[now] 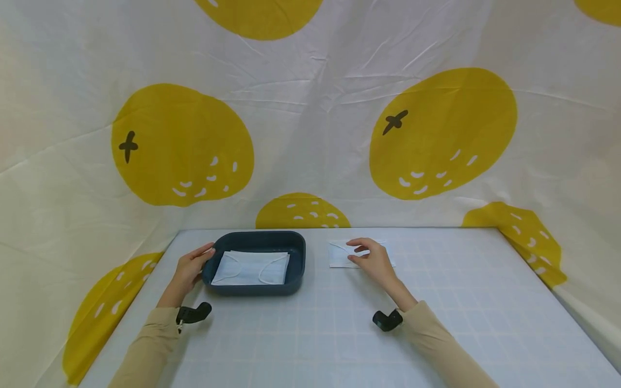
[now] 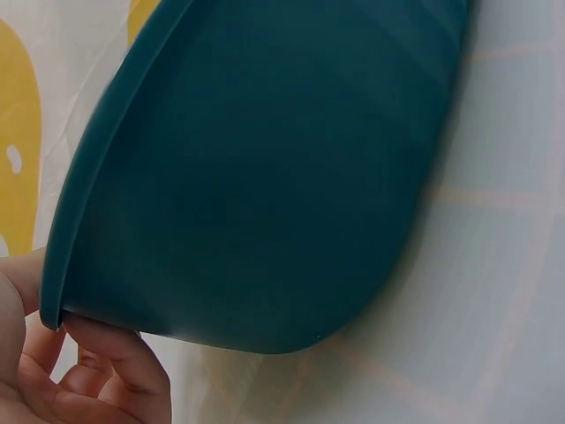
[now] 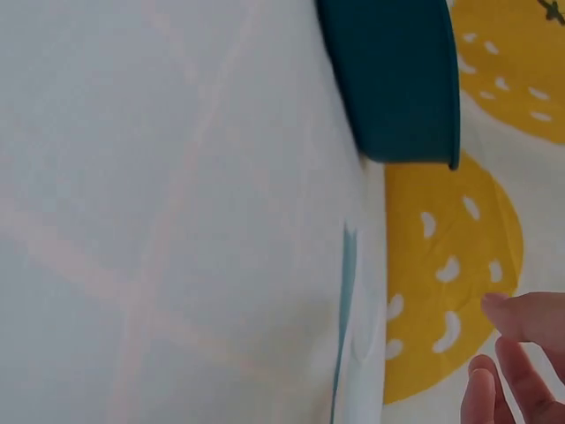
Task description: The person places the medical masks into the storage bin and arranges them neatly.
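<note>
My left hand (image 1: 188,269) grips the left rim of a dark teal plastic bin (image 1: 254,290), thumb over the edge and fingers beneath it, as the left wrist view shows at the rim's corner. Inside the bin lie pale blue face masks (image 1: 249,272), their white ear loops on top. To the right of the bin another face mask (image 1: 338,257) lies flat on the table. Over it hovers my right hand (image 1: 377,262), thumb and fingertips loosely bent and apart, nothing between them. The right wrist view shows that mask (image 3: 347,309) edge-on, left of the fingers (image 3: 525,316).
A pale checked cloth covers the table (image 1: 310,339). Behind it hangs a white curtain (image 1: 310,145) printed with yellow fruit, meeting the table's back edge just beyond the bin. Each wrist wears a black camera mount (image 1: 388,321).
</note>
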The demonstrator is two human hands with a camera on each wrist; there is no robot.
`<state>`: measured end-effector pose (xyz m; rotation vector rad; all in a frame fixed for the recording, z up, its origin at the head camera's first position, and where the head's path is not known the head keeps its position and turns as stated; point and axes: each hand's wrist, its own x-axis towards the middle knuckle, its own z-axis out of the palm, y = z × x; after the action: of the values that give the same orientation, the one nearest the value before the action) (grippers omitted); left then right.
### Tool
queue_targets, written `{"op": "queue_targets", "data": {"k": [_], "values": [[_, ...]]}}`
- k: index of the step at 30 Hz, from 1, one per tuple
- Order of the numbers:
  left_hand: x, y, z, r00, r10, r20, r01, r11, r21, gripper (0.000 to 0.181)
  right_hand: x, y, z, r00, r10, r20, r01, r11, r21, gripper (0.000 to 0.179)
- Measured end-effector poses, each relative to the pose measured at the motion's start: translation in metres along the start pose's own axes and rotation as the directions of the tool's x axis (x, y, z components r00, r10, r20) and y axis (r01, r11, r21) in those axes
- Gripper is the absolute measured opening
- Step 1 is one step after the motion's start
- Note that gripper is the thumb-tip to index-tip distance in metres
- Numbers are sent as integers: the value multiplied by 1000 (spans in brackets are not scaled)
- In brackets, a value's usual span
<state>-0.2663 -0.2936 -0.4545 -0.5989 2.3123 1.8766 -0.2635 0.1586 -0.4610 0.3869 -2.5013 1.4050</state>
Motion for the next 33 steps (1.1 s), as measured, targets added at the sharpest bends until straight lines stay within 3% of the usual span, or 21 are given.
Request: {"op": "queue_targets", "data": {"k": [6, 11, 16, 21, 33], "values": [[1, 1, 0, 1000, 6, 13, -6, 1000, 13, 60, -7, 19, -18, 1000, 11, 26, -9, 998, -62, 32], [2, 1, -1, 1000, -1, 16, 1, 1000, 8, 60, -8, 34, -35, 996, 77, 43, -73, 993, -96, 33], [1, 1, -1, 1000, 6, 14, -6, 1000, 21, 62, -8, 44, -53, 986, 163, 42, -155, 978, -141, 34], [1, 1, -2, 1000, 17, 5, -17, 999, 34, 63, -8, 51, -68, 979, 198, 38, -189, 968, -167, 37], [1, 1, -3, 1000, 4, 3, -4, 1000, 28, 63, -4, 71, -87, 945, 317, 75, -299, 935, -189, 45]]}}
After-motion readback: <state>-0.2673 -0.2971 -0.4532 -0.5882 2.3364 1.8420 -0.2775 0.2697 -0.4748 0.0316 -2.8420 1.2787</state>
